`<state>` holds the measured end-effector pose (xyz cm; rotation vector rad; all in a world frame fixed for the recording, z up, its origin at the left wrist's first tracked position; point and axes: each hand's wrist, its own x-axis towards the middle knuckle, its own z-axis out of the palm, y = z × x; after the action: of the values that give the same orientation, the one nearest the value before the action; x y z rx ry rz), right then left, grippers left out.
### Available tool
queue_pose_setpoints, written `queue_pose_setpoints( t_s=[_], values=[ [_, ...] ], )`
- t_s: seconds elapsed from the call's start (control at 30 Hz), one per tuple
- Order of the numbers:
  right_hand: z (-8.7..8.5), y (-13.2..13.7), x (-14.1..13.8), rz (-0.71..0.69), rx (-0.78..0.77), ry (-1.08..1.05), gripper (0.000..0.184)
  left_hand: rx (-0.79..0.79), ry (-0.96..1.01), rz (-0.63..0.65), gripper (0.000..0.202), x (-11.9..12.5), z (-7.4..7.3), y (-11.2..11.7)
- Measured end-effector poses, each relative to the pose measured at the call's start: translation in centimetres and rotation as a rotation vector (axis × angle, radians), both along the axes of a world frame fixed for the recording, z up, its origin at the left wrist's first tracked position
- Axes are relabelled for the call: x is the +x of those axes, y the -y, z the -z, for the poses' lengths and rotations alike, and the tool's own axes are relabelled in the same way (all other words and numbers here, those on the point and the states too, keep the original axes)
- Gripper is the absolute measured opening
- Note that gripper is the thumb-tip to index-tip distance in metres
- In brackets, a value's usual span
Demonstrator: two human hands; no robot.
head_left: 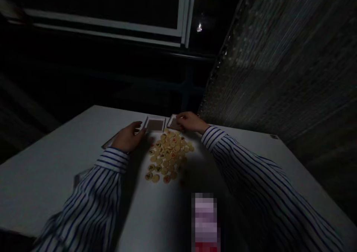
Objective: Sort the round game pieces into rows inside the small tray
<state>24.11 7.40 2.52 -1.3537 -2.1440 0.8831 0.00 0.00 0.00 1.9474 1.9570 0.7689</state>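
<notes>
Flat thing: partly hidden beneath the left hand [128, 137], its edge [107, 144] showing on the white table [50, 162].
Left hand: thumb and forefinger spread apart, the thumb tip at the near left corner of the left tray; whether they touch it, I cannot tell.
Left tray: pale-rimmed, brown inside [155, 125], lying just beyond the discs, between the hands.
Discs: round and tan, some with red or dark marks, heaped [170, 149] loosely between the forearms, a few spread nearer.
Right tray: similar, brown inside [173, 123], just beside the left one.
Right hand [193, 121]: fingers narrow, over the right tray's right part; grip unclear.
Curtain: hanging strands [264, 58] beyond the table.
</notes>
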Motion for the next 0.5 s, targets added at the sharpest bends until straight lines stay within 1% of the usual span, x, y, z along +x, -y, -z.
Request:
queue_pose_setpoints(
  t_s=[0.17,0.3,0.5],
  values=[
    [0.5,-0.9,-1.6,-0.009,-0.003,0.075,0.023,-0.032,-0.048,-0.049,0.054,-0.2,0.4,-1.1],
    [0.8,-1.5,-2.6,-0.033,-0.05,0.09,0.021,-0.071,-0.087,-0.063,0.053,-0.7,0.9,-2.0],
    [1.9,-3.1,-3.4,0.045,-0.082,0.124,0.022,-0.091,-0.12,-0.078,0.053,-1.9,2.2,-3.8]
  ],
)
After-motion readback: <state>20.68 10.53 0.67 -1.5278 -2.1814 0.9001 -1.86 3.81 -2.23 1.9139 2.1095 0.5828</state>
